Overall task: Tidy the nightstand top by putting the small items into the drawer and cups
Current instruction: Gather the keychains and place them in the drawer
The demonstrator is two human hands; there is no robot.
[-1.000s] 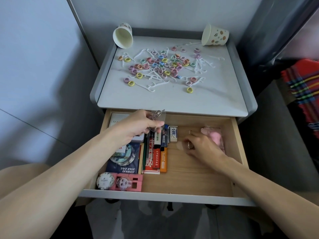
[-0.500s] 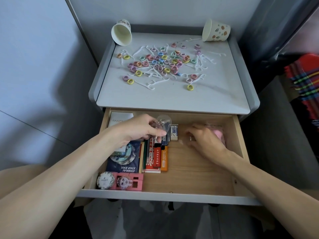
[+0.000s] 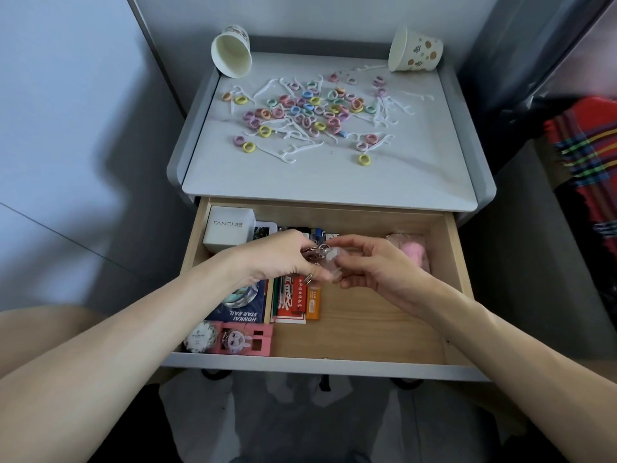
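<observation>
Now your right hand (image 3: 377, 272), which a second ago lay by the pink item (image 3: 412, 253), has come across to meet your left hand (image 3: 283, 259) over the open drawer (image 3: 367, 332). Both pinch the keychain (image 3: 319, 253), the left at its metal rings and the right at the clear charm. It is above the drawer's contents, not yet set down. Much seems left to do: hair rings (image 3: 364, 159) and floss picks (image 3: 287, 155) litter the nightstand top (image 3: 334, 188). The left cup (image 3: 232, 51) and right cup (image 3: 415, 50) lie tipped over.
</observation>
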